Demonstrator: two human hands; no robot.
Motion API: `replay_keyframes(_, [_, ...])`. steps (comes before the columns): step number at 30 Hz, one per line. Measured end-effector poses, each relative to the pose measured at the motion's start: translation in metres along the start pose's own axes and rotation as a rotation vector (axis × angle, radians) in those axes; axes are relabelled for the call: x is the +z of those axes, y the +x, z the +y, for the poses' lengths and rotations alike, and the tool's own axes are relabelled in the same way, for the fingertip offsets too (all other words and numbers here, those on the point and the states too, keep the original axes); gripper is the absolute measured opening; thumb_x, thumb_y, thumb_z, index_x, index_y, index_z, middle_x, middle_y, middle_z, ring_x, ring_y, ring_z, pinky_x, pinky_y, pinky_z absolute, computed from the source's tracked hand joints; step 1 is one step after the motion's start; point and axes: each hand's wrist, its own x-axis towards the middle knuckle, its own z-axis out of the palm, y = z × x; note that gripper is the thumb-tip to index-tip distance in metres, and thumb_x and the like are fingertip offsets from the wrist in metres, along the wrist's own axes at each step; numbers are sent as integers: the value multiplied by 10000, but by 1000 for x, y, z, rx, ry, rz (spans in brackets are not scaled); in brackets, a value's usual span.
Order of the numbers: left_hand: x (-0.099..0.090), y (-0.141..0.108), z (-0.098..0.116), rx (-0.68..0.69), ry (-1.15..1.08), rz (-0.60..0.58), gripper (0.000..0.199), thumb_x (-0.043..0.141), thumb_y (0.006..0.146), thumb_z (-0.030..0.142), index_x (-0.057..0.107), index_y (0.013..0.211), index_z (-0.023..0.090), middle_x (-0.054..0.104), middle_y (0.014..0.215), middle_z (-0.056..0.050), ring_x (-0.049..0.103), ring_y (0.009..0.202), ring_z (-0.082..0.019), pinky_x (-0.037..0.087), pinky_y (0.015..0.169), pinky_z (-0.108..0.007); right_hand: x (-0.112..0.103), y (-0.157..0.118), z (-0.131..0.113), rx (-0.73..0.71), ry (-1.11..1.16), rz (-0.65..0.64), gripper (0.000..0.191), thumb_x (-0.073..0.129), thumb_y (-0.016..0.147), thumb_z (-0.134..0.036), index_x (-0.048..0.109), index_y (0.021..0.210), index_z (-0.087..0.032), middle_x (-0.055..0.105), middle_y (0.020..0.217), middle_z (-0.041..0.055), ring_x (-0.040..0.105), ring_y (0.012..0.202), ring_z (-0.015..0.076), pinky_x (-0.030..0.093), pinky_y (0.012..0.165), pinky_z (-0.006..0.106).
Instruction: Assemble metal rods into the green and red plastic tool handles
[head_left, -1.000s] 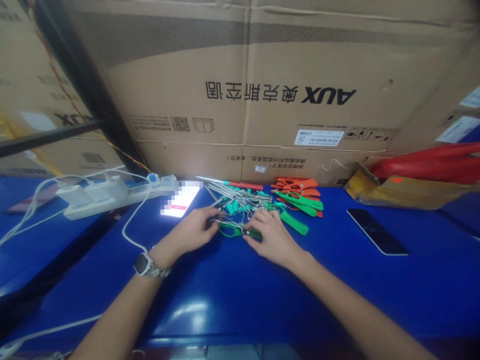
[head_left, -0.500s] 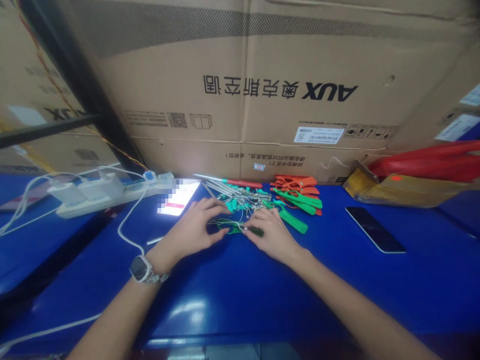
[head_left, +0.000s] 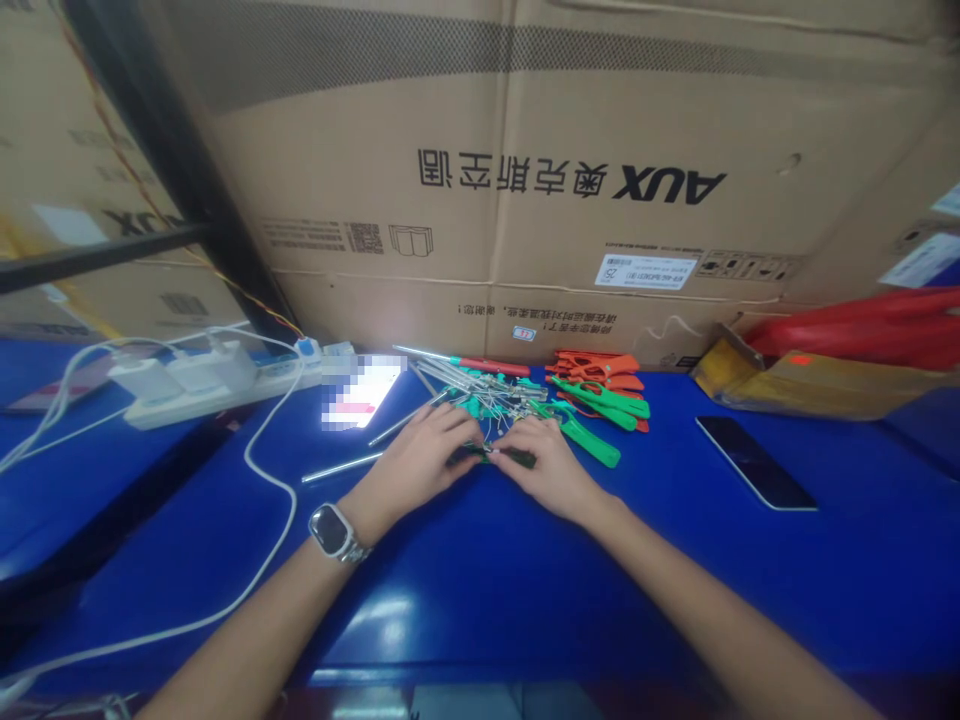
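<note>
My left hand [head_left: 429, 455], with a watch [head_left: 332, 532] on its wrist, is closed at the left end of a small green piece mostly hidden by the fingers. Facing it, my right hand [head_left: 546, 462] pinches the same green piece [head_left: 525, 459] near a thin white wire. The fingertips of both hands nearly meet. Just behind them lies a heap of metal rods, thin wires and teal parts [head_left: 487, 390]. Green plastic handles [head_left: 592, 440] lie right of the heap, beside a stack of orange handles [head_left: 600, 368].
A lit phone [head_left: 365, 392] lies behind my left hand, near a power strip [head_left: 202, 390] with white cables. A dark phone [head_left: 754, 462] rests at the right, before a yellow-taped box [head_left: 817, 385]. A large carton [head_left: 525, 120] stands behind the blue table [head_left: 465, 600].
My left hand has moved right, and its fingers have closed in at the green piece beside my right hand. More of a metal rod now shows left of it. The view has shifted slightly.
</note>
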Motion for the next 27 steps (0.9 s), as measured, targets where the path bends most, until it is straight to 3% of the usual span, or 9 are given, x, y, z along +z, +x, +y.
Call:
replay_keyframes(9, [9,1,-8,39,-19,-12,67,595,942,250,633,978,210,645,1038,-34,581,988,-221,430,874,-372,-5,0,-2,-21,-117,-102,191,580,971,-304,755,1030,-258,667,933,42,550,954,202,313,854,384])
replay_keyframes(14, [8,2,-7,5,-13,-39,100,581,955,280,629,937,195,656,981,-36,598,966,-223,436,874,-382,-8,-1,0,-10,-150,-82,302,553,943,-186,659,1222,-236,638,993,58,548,1004,216,340,878,385])
replay_keyframes(18, [8,2,-10,-14,-67,-64,86,578,956,257,628,938,189,656,972,-37,613,955,-215,459,861,-360,-11,2,4,2,-272,-51,195,627,904,-246,692,1085,-213,637,1066,77,531,1052,247,330,889,405])
replay_keyframes(22, [8,1,-13,-34,-149,-75,93,552,966,240,627,947,189,641,977,-39,622,904,-195,483,843,-338,-18,11,5,-22,-351,-163,129,659,909,-321,703,927,-201,685,967,62,547,995,244,309,871,402])
replay_keyframes(25, [8,-1,-16,-34,-212,-65,104,543,970,247,626,945,189,628,982,-44,618,896,-190,494,843,-330,-24,15,7,-109,-360,-209,148,630,938,-326,689,917,-192,718,943,50,564,954,223,289,878,392])
replay_keyframes(27, [8,-2,-17,-31,-253,-53,112,543,972,259,627,947,190,625,991,-43,618,899,-185,496,852,-329,-25,17,10,-149,-350,-172,178,589,966,-342,684,948,-193,729,949,46,565,948,212,277,890,388])
